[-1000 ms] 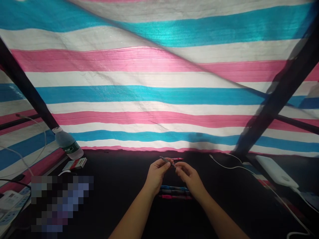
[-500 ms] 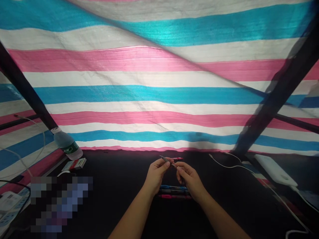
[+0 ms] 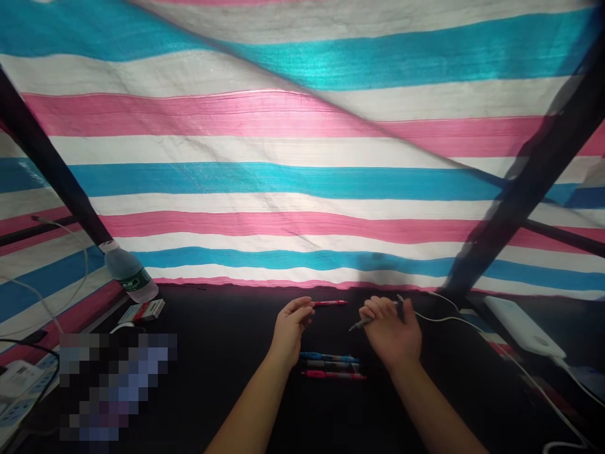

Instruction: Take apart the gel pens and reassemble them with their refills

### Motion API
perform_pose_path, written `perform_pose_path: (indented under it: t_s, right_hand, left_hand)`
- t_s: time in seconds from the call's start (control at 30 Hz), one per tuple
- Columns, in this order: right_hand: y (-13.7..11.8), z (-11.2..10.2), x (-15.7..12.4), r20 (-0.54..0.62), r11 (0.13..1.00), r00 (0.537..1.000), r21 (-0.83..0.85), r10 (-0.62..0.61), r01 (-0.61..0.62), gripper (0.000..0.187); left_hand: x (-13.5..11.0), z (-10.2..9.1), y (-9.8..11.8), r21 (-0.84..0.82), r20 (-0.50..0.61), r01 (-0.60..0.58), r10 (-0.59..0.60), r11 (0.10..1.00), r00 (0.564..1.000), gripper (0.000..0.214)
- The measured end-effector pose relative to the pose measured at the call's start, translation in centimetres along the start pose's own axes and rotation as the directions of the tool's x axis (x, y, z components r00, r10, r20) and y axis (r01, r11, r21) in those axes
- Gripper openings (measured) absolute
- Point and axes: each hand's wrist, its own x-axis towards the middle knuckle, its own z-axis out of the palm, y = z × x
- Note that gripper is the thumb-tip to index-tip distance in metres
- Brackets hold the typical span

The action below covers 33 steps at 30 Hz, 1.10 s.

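Observation:
My right hand is turned with its thumb up and its fingers curled around a grey pen. The pen's tip points left and down toward the table. My left hand has its fingers bent in toward the thumb. Its fingertips are at the left end of a red pen lying farther back; whether they touch it I cannot tell. Between my forearms lie a blue pen, a dark pen and a pinkish-red pen, side by side and roughly level.
On the left stand a tilted bottle, a small box and a power strip, beside a blurred-out patch. A white power bank and white cables lie on the right. Striped sheeting hangs behind the black table.
My hands have parted. The grey pen, earlier held between both, is now in my right hand, which has moved right and turned. My left hand stays near its place.

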Motion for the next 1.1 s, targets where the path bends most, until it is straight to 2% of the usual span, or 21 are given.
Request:
perform_pose_path:
  t_s: [0.2,0.9,1.0,1.1]
  right_hand:
    - [-0.2,0.3,-0.4,0.000,0.996,0.998,0.062,-0.061,0.061,0.042]
    - [-0.2,0.2,-0.5,0.027,0.996,0.999,0.086,-0.040,0.038,0.047]
    - [0.3,0.4,-0.6,0.024,0.999,1.000,0.041,-0.014,0.013,0.050]
    - [1.4,0.5,-0.9,0.003,0.998,0.999,-0.031,0.046,-0.046,0.057]
  left_hand:
    - [-0.2,0.2,0.0,0.015,-0.008,0.002,-0.002,1.000,1.000,0.029]
    - [-0.2,0.2,0.2,0.040,0.009,-0.016,0.016,0.999,1.000,0.024]
    - [-0.4,0.3,0.2,0.134,0.082,-0.063,0.052,0.989,0.995,0.022]
    - [-1.0,0.7,-0.3,0.312,0.274,-0.210,0.124,0.927,0.954,0.024]
